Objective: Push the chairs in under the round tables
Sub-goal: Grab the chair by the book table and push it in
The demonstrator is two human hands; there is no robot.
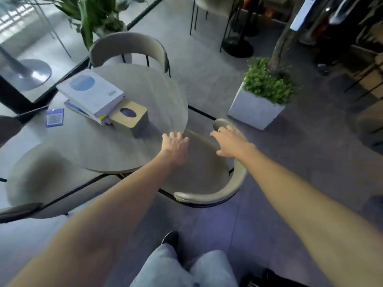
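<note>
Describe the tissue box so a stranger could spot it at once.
Find the round table in the middle. A stack of books lies on it, with the tissue box against the stack. It is the only tan cube, with an oval hole on top.

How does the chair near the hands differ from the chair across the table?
Near chair: seat mostly clear of the table; far chair: backrest close to the table's edge. The right hand touches the near chair; nothing touches the far chair. Both have curved beige backrests.
</note>
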